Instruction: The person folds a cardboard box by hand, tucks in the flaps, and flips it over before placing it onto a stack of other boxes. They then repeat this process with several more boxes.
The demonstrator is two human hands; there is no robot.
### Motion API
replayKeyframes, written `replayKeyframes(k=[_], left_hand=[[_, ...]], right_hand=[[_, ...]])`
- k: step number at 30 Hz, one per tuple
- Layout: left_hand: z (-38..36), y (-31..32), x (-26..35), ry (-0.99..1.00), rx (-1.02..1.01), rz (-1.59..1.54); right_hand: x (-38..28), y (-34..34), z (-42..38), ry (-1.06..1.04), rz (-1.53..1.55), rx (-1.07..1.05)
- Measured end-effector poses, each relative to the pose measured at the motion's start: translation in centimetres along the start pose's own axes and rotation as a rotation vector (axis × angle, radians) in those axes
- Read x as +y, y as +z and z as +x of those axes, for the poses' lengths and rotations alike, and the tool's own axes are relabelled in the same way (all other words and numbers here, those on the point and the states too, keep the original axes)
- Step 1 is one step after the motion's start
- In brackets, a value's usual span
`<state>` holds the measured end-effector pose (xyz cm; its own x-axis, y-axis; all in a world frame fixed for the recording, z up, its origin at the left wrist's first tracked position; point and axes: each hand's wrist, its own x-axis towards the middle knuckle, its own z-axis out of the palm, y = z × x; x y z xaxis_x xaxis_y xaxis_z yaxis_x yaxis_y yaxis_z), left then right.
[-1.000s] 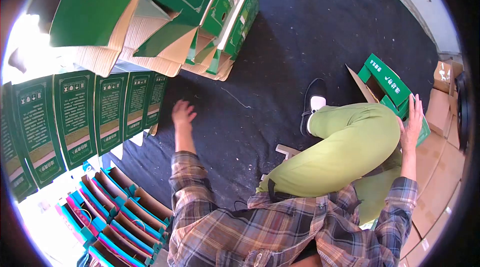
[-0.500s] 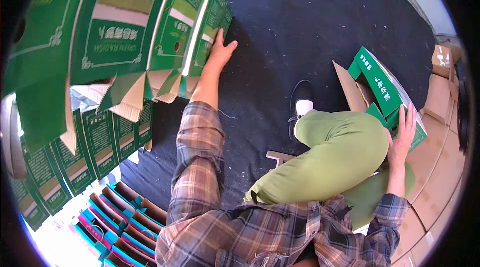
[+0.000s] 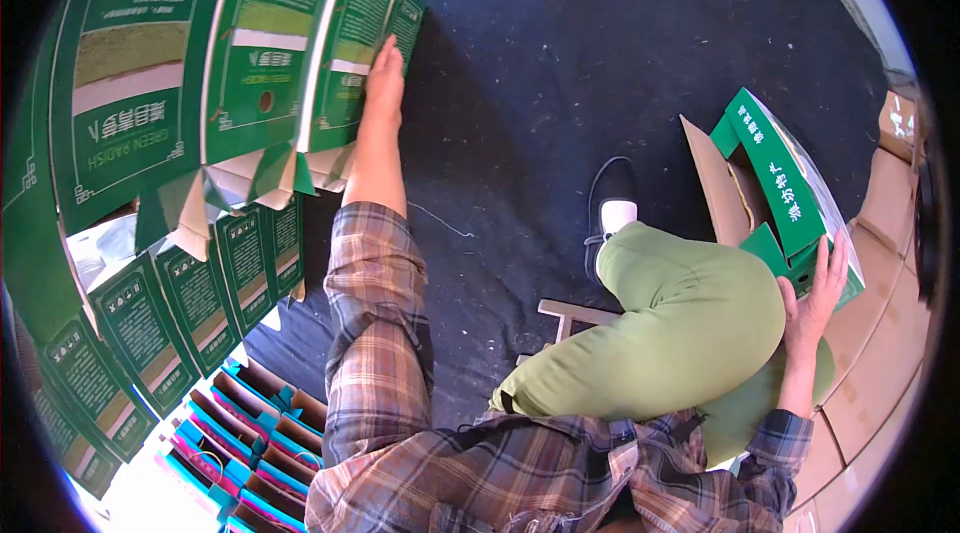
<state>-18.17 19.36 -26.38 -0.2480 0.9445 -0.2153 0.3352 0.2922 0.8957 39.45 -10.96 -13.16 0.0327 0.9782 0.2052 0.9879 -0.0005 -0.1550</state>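
My left hand [image 3: 386, 83] is against the outer side of the rightmost green printed box [image 3: 350, 53] in the upper row at the left. Its fingers point up along the box face, and the grip is partly hidden. At the right, my right hand [image 3: 812, 298] rests on the near end of an open green box [image 3: 790, 183], with the thumb apart from the fingers. That box lies tilted beside my knee, its brown inner flap [image 3: 712, 178] spread to the left.
Below the upper row stand more green boxes [image 3: 150, 333]. Blue and pink cartons [image 3: 250, 423] fill the lower left. Brown cardboard boxes [image 3: 870, 333] line the right side. A small stool [image 3: 575, 313] is under my leg on the dark floor covering [image 3: 520, 133].
My left hand has moved left and slightly up along the green boxes, and its fingers are closer together. The upper boxes have shifted left. My right hand stays on its box.
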Motion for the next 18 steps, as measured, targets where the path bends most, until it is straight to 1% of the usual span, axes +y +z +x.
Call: replayKeyframes(k=[2, 6, 7, 8, 9, 10, 11, 12, 13, 14, 15, 16, 18], left_hand=[[1.0, -1.0, -0.1, 0.037, 0.034, -0.001], [3.1, -4.2, -0.4, -0.06, -0.002, -0.004], [2.8, -4.8, 0.4, -0.094, -0.007, 0.047], [3.4, -5.4, 0.0, -0.085, -0.007, 0.083], [4.5, -6.3, -1.4, -0.02, -0.05, 0.045], [5.0, -6.5, -1.2, -0.069, -0.043, 0.064], [5.6, -6.6, -1.8, -0.052, -0.013, 0.081], [6.1, -6.8, -2.0, -0.111, -0.033, 0.045], [5.9, -6.5, -1.5, -0.18, 0.001, 0.029], [5.0, -5.5, 0.1, -0.192, 0.021, 0.023], [3.6, -3.9, 1.0, -0.212, 0.12, 0.097], [1.1, -1.7, 3.8, -0.23, 0.229, 0.174], [0.9, -0.3, 2.0, -0.186, 0.084, -0.016]], right_hand=[[0.1, 0.2, 0.1, -0.003, -0.001, -0.001], [-0.1, 0.1, 0.5, -0.015, -0.006, 0.003], [-0.2, -0.2, 0.6, -0.012, -0.017, -0.003], [-0.1, -0.2, 0.5, 0.009, -0.043, -0.007], [0.1, -0.1, 0.4, 0.023, -0.034, -0.03], [0.4, -0.3, 0.3, 0.044, -0.032, -0.055], [0.3, -0.6, 0.4, 0.044, -0.036, -0.06], [-0.1, -0.8, 0.7, 0.04, -0.036, -0.067], [0.1, -1.0, 0.6, 0.035, -0.047, -0.064], [0.2, -0.9, 0.6, 0.022, -0.046, -0.059], [0.3, -0.9, 0.6, 0.027, -0.037, -0.049], [0.2, -0.9, 0.5, 0.038, -0.041, -0.049], [0.2, -1.1, 0.6, 0.061, -0.048, -0.07]])
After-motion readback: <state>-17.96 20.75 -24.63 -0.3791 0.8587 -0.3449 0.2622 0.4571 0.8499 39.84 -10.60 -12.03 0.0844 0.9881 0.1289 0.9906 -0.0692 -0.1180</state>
